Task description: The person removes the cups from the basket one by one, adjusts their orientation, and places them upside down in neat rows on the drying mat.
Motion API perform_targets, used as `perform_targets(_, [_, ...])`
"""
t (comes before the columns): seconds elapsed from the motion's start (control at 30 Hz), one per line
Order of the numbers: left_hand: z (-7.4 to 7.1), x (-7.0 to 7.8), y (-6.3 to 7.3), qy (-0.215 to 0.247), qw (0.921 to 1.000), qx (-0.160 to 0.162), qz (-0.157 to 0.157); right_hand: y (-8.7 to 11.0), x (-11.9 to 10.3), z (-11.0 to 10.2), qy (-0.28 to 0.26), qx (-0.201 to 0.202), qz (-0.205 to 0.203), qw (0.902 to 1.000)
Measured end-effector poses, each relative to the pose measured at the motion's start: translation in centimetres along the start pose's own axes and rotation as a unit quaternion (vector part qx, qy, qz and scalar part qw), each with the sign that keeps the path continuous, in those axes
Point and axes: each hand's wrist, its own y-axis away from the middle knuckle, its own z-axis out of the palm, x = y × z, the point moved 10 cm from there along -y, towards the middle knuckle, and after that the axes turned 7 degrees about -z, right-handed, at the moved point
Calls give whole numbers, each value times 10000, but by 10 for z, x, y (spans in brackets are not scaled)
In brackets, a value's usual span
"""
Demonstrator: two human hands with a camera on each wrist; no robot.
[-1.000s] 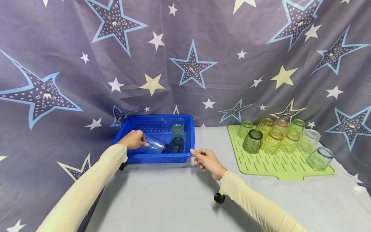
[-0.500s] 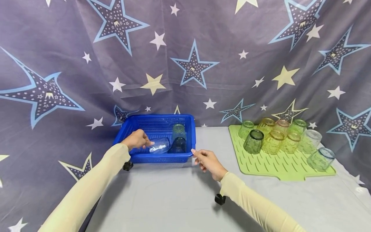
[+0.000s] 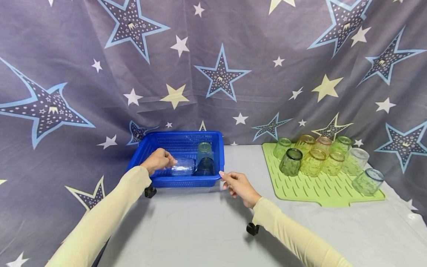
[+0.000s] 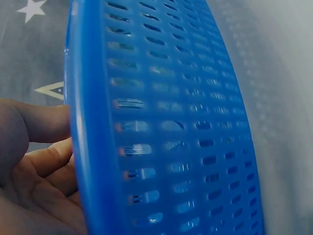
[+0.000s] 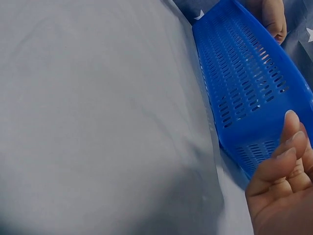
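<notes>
My left hand [image 3: 156, 161] reaches over the front left part of a blue perforated basket [image 3: 181, 182], its fingertips pinching the near end of a clear drinking glass [image 3: 184, 167] that lies on its side. A dark blue glass [image 3: 205, 167] is just right of it, and a pale green glass [image 3: 204, 149] stands behind. At the basket's front right corner, my right hand [image 3: 240, 188] grips the rim between thumb and fingers. In the left wrist view the basket wall [image 4: 166, 112] hides most of the glass and the fingertips.
To the right lies a green draining mat [image 3: 300, 190] bearing several upside-down glasses, among them a dark green one [image 3: 291, 163] and a bluish one [image 3: 368, 182] near its right edge. A star-patterned curtain [image 3: 220, 111] hangs behind the white table [image 3: 186, 226].
The clear glass has gone from tilted against the dark blue glass to lying flatter, my left hand moving slightly right with it. My right hand stays on the basket corner.
</notes>
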Motion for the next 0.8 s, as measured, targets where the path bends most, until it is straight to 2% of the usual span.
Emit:
perform_targets(0.13, [-1,0,0,88,9999,67,-18,1,1,-1,-4,14,-3,10000])
perform_targets(0.37, [-7,0,7,93,9990,416,-142,1,-1,0,76,6,6,10000])
perform_targets(0.47, [-10,1,9,335,9980,516,-135,0,-1,0,43,-21,3,10000])
perform_targets(0.67, [-15,5,13,1146,9923,468,-9,0,-1,0,36,-43,-12,10000])
perform_targets(0.8, [-18,8,16,1385,9893,450,114,-1,-1,0,48,-42,-2,10000])
